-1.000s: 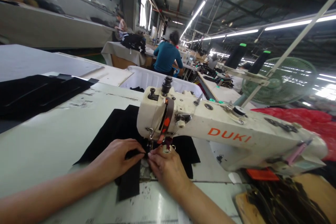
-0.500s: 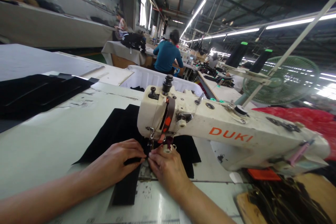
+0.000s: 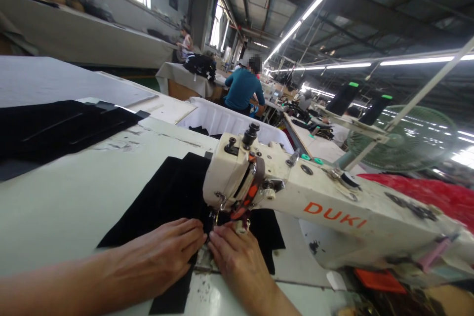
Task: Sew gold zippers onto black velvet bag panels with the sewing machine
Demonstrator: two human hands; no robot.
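Observation:
Black fabric (image 3: 159,197) lies flat under the head of a cream-coloured sewing machine (image 3: 296,197), and a narrow strip of it trails toward me. My left hand (image 3: 170,244) presses its closed fingers on the fabric, just left of the presser foot (image 3: 216,218). On the other side, my right hand (image 3: 235,249) pinches at the fabric edge with bunched fingers. The fingertips of both hands almost meet in front of the foot. My fingers cover the exact spot they grip.
Another stack of black fabric pieces (image 3: 66,126) lies at the left of the table. Behind the machine stands a white plastic bin (image 3: 237,116). A green fan (image 3: 403,138) and thread cones (image 3: 344,98) are at the right. A person in a teal top (image 3: 242,90) sits farther back.
The view has tilted, so the machine and hands appear lower and slightly to the right. My left hand has flattened, its fingers closer together. Both hands stay by the presser foot.

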